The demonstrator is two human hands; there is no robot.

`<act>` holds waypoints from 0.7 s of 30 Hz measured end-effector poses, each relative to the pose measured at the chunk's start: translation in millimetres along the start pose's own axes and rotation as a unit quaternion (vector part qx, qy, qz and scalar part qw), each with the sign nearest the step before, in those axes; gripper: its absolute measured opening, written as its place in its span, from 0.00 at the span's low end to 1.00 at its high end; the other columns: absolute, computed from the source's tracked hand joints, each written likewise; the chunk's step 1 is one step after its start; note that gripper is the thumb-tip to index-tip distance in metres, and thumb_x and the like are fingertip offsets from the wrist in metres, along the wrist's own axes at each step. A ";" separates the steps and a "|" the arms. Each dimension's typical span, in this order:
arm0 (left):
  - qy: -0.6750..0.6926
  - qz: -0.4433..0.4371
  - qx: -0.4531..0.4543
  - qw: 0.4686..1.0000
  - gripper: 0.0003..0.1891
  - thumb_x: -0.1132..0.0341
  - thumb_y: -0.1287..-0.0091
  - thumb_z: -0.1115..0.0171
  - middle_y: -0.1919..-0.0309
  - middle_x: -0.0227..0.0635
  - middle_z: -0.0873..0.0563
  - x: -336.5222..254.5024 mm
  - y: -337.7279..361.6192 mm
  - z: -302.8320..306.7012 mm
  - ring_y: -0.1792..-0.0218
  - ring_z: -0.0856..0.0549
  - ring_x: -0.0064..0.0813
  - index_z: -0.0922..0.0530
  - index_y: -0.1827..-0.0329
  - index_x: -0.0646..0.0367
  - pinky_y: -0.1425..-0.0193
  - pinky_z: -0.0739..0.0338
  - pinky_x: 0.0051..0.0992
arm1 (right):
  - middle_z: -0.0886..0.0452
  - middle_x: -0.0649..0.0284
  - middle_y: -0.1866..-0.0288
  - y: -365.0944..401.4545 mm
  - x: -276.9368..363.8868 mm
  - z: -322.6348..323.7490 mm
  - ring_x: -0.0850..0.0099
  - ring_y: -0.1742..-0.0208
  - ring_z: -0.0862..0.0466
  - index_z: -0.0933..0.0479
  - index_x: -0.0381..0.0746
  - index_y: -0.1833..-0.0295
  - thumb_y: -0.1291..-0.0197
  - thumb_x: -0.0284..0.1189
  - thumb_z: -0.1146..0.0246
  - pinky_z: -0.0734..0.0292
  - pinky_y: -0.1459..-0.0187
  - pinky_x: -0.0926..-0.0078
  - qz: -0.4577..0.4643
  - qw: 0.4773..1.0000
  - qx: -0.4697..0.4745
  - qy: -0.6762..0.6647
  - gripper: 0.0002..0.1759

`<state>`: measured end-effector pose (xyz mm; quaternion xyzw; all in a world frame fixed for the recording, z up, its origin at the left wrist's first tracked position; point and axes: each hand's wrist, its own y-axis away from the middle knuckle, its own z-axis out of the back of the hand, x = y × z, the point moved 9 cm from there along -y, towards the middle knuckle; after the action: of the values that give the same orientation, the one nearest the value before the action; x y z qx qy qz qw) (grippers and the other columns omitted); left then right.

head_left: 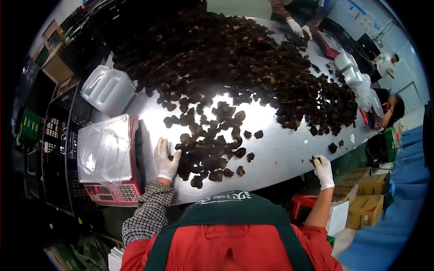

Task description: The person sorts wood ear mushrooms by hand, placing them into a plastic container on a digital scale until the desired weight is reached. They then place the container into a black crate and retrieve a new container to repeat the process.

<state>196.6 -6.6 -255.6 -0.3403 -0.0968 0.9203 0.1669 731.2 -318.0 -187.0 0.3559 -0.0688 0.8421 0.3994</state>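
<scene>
My left hand (167, 160), in a white glove, rests at the left edge of a loose group of dark brown fungus-like pieces (205, 153), fingers apart, with the thumb touching them. Further right, my right hand (322, 169), also gloved, is at the table's near edge, its fingers pinched on a small dark piece (313, 159). Beside my left hand stands a red scale (113, 192) bearing a clear plastic tray (105, 151). A large heap of the same dark pieces (203, 54) covers the far part of the metal table (266, 158).
Stacked clear trays (108, 90) stand behind the scale. Black crates (58, 149) line the left side. A co-worker's gloved hands (298, 29) are at the heap's far end, near another red scale (327, 45). Two people are at the right. Cardboard boxes (364, 211) lie below right.
</scene>
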 end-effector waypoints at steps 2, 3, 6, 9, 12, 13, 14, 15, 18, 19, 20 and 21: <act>-0.008 0.002 0.002 1.000 0.33 0.54 0.41 0.34 0.35 0.56 0.31 -2.5 -0.5 1.2 0.35 0.33 0.52 0.30 0.38 0.69 0.30 0.41 0.42 | 0.19 0.52 0.63 22.3 -29.1 15.5 0.59 0.62 0.18 0.21 0.35 0.54 0.45 0.34 0.35 0.23 0.58 0.65 -0.015 0.977 -0.034 0.208 0.16; -0.002 0.014 0.005 1.000 0.33 0.55 0.42 0.34 0.36 0.56 0.31 -1.2 0.2 2.1 0.36 0.32 0.53 0.30 0.39 0.70 0.30 0.40 0.42 | 0.19 0.50 0.60 28.7 -35.2 24.8 0.55 0.58 0.17 0.21 0.35 0.53 0.46 0.36 0.34 0.23 0.55 0.63 -0.024 0.950 -0.055 0.307 0.18; -0.005 0.013 0.000 1.000 0.31 0.58 0.42 0.34 0.36 0.59 0.31 -2.1 0.2 2.3 0.36 0.32 0.55 0.29 0.40 0.71 0.30 0.40 0.42 | 0.20 0.49 0.53 37.3 -6.4 15.3 0.53 0.51 0.20 0.20 0.37 0.54 0.48 0.37 0.32 0.24 0.49 0.61 0.043 0.975 -0.146 0.162 0.19; 0.025 0.007 -0.003 1.000 0.30 0.59 0.41 0.35 0.36 0.59 0.32 -4.3 0.6 2.9 0.35 0.33 0.55 0.30 0.40 0.71 0.30 0.41 0.42 | 0.19 0.51 0.56 22.9 28.3 -49.4 0.53 0.51 0.20 0.19 0.38 0.55 0.46 0.34 0.35 0.25 0.47 0.61 0.116 0.981 -0.103 0.118 0.15; 0.038 -0.005 -0.009 0.999 0.29 0.60 0.40 0.36 0.36 0.58 0.32 1.7 0.7 0.0 0.34 0.34 0.54 0.30 0.40 0.71 0.29 0.42 0.42 | 0.20 0.52 0.59 29.5 101.1 -115.1 0.54 0.56 0.19 0.20 0.42 0.53 0.43 0.35 0.38 0.23 0.51 0.60 0.209 0.970 0.005 0.125 0.14; 0.033 0.003 -0.005 0.999 0.29 0.60 0.40 0.36 0.36 0.58 0.32 -1.7 0.4 2.1 0.34 0.34 0.54 0.30 0.40 0.71 0.29 0.42 0.42 | 0.21 0.54 0.58 27.4 112.2 -134.9 0.55 0.56 0.19 0.21 0.44 0.52 0.44 0.36 0.38 0.23 0.52 0.60 0.239 0.965 0.011 0.102 0.14; 0.035 0.002 -0.006 0.999 0.29 0.60 0.40 0.37 0.36 0.58 0.32 -0.9 -0.3 1.7 0.34 0.34 0.54 0.30 0.40 0.71 0.29 0.42 0.42 | 0.21 0.55 0.57 27.0 119.4 -154.0 0.56 0.56 0.19 0.21 0.45 0.52 0.44 0.37 0.38 0.23 0.52 0.61 0.269 0.960 0.017 0.080 0.15; 0.036 0.003 -0.007 0.999 0.29 0.60 0.40 0.37 0.36 0.58 0.32 1.4 0.1 0.3 0.34 0.34 0.54 0.30 0.40 0.71 0.29 0.42 0.42 | 0.21 0.56 0.58 31.1 129.0 -167.4 0.57 0.57 0.19 0.21 0.46 0.52 0.45 0.37 0.37 0.23 0.53 0.61 0.286 0.953 0.027 0.100 0.14; 0.037 0.001 -0.007 0.999 0.29 0.59 0.40 0.37 0.36 0.58 0.32 -0.6 -0.7 2.2 0.34 0.34 0.54 0.31 0.40 0.72 0.29 0.42 0.42 | 0.23 0.59 0.59 37.3 145.9 -194.0 0.59 0.58 0.19 0.21 0.48 0.54 0.46 0.37 0.36 0.22 0.56 0.63 0.320 0.936 0.047 0.137 0.13; 0.036 -0.001 -0.008 0.999 0.29 0.59 0.40 0.37 0.36 0.58 0.32 -0.9 -1.0 2.0 0.34 0.34 0.54 0.31 0.40 0.72 0.29 0.42 0.42 | 0.24 0.60 0.59 36.1 144.9 -199.4 0.60 0.58 0.19 0.21 0.49 0.55 0.46 0.37 0.36 0.22 0.56 0.63 0.319 0.937 0.049 0.134 0.12; 0.036 -0.002 -0.008 0.999 0.30 0.59 0.40 0.37 0.36 0.58 0.32 -0.5 -0.6 1.0 0.33 0.34 0.54 0.31 0.40 0.72 0.29 0.42 0.42 | 0.24 0.61 0.60 34.5 142.1 -204.0 0.60 0.59 0.19 0.21 0.49 0.56 0.46 0.37 0.36 0.22 0.57 0.63 0.317 0.938 0.052 0.132 0.12; 0.025 -0.004 -0.009 1.000 0.30 0.59 0.39 0.37 0.36 0.58 0.32 -0.4 -0.6 1.1 0.33 0.34 0.54 0.30 0.40 0.71 0.29 0.42 0.42 | 0.25 0.61 0.62 33.5 141.9 -203.4 0.61 0.60 0.20 0.21 0.50 0.57 0.46 0.35 0.37 0.23 0.56 0.63 0.317 0.940 0.050 0.115 0.10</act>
<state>196.3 -6.3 -254.4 -0.3646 -0.1020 0.9097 0.1704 535.6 -170.6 -238.5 0.2357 -0.0897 0.9627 0.0986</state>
